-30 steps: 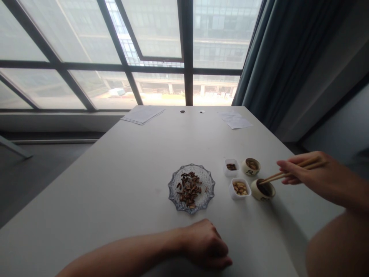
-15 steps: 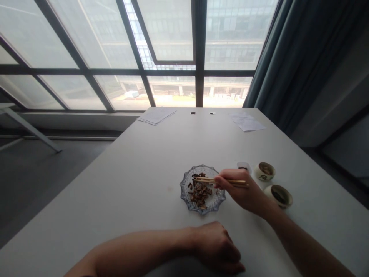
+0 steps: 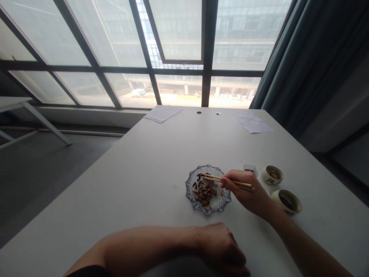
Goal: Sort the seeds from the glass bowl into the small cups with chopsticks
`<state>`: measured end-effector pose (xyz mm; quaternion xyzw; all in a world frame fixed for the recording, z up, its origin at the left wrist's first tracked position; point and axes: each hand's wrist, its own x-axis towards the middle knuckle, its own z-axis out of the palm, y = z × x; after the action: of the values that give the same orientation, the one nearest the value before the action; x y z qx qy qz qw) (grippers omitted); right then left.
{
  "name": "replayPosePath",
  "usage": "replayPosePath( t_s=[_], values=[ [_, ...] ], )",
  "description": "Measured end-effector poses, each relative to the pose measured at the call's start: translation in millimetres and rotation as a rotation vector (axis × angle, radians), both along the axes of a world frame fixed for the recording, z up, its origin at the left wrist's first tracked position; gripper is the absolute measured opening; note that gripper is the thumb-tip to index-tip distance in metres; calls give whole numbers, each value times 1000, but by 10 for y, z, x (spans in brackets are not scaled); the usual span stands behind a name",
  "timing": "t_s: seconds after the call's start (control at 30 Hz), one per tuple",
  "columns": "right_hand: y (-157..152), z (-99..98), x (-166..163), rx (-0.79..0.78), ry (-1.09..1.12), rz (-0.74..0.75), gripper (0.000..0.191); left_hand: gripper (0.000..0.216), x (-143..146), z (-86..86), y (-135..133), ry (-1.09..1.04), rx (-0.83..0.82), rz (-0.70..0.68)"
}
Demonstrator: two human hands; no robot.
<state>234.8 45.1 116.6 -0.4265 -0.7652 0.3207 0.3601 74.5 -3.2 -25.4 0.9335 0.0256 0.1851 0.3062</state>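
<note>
My right hand (image 3: 245, 190) grips a pair of wooden chopsticks (image 3: 213, 178) over a clear glass plate (image 3: 188, 197) with a scalloped rim. On the plate lies a heap of brown, striped seeds or shells (image 3: 205, 195). The chopstick tips are at a few darker pieces (image 3: 198, 176) near the plate's far left side; whether they pinch one I cannot tell. My left hand (image 3: 220, 244) rests closed on the table in front of the plate, fingers curled under, with nothing visible in it.
Right of the plate stand two pale round cups, one farther back (image 3: 266, 178) and one nearer (image 3: 296, 207), with dark contents. A small white dish (image 3: 250, 167) is partly behind my right hand. Paper sheets (image 3: 162, 114) lie at the white table's (image 3: 138, 184) far end.
The whole view has shifted slightly, so the table things appear farther right. The chopstick tips have moved slightly at the dark pieces. My left hand stays closed on the table.
</note>
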Motion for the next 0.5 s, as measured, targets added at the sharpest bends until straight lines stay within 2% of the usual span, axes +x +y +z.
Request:
replayPosePath(
  t_s=[0.17, 0.3, 0.5],
  values=[
    [58, -103, -46, -7, -20, 29, 33, 48, 0, -5, -6, 5, -1, -3],
    [63, -168, -54, -13, -9, 26, 39, 47, 2, -30, -1, 1, 11, -12],
    [43, -170, -56, -13, -12, -11, 42, 47, 6, -39, -6, -6, 21, -5]
  ],
)
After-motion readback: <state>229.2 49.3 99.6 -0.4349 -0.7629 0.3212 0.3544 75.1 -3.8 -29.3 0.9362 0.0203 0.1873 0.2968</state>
